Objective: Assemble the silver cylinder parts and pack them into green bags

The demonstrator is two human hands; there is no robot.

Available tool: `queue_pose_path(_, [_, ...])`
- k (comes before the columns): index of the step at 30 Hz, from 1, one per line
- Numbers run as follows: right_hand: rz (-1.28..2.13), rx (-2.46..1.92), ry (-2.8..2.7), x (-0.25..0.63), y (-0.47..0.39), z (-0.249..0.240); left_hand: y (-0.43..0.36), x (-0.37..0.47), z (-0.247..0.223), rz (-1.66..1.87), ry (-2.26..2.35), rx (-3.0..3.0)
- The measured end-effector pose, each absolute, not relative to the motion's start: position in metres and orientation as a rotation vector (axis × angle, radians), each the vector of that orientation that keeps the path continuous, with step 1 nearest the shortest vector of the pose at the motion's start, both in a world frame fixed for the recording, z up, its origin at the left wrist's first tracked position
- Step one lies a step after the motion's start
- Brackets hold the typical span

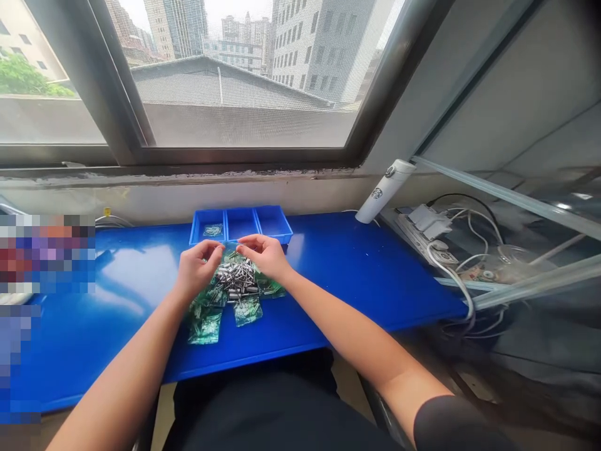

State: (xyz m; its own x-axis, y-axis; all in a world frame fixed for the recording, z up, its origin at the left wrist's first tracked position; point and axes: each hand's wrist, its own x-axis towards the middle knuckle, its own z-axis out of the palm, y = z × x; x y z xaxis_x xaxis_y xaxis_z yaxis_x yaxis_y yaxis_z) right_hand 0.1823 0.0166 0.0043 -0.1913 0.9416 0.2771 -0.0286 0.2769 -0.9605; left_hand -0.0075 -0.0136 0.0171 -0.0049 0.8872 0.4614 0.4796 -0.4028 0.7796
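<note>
Between both hands is a small green-tinted plastic bag [230, 248], pinched at its upper edge on either side. My left hand [201, 266] has thumb and forefinger closed on its left side. On the opposite side my right hand [267, 255] grips it the same way. Below them lies a heap of small silvery metal pins [237, 279]. Several green plastic bags surround the heap, among them a flat one [248, 311] in front and another [205, 328] at front left. Whether the held bag contains anything is hard to make out.
Behind my hands stands a blue three-compartment tray [287, 240], with a clear bag [213, 230] in its left section. A white bottle [385, 190] leans near the wall. Power strip [425, 235] and white cables lie right of the blue table [357, 275]. A blurred patch covers the far left.
</note>
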Motion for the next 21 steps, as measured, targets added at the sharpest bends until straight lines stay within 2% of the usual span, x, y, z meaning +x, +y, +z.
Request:
queue_pose_path(15, [1.048, -0.954, -1.438, 0.1888, 0.0207, 0.0106, -0.0145, -0.0054, 0.0176, 1.383, 1.353, 1.874])
queue_pose_path(21, [1.188, -0.916, -1.417, 0.1858, 0.0148, 0.0125, -0.0154, -0.0048, 0.0181, 1.376, 1.353, 1.833])
